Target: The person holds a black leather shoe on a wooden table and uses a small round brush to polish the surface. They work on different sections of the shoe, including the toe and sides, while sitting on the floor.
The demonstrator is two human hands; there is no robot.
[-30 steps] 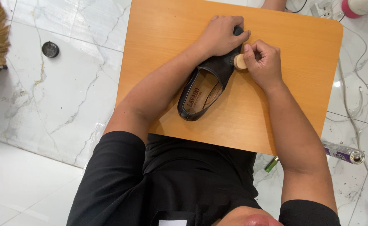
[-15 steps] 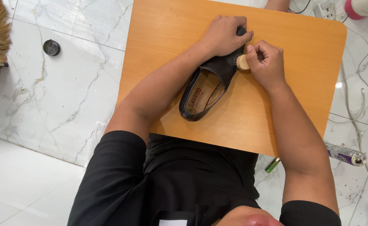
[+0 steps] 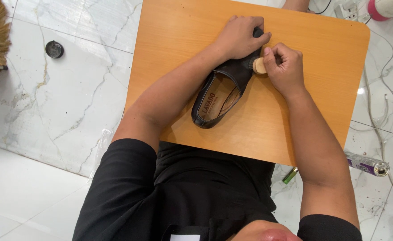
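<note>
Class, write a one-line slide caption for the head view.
Left hand steadies a black shoe on a wooden table; right hand presses a small round brush against it.

Purple-and-silver spray can (image 3: 367, 164) lies on marble floor (image 3: 62, 98), lower right. Green lighter (image 3: 290, 176) just left of it. Dark shoe (image 3: 225, 91) insole bears gold printed label.

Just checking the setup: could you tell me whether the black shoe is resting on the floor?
No, the black shoe lies on the wooden table.
</note>
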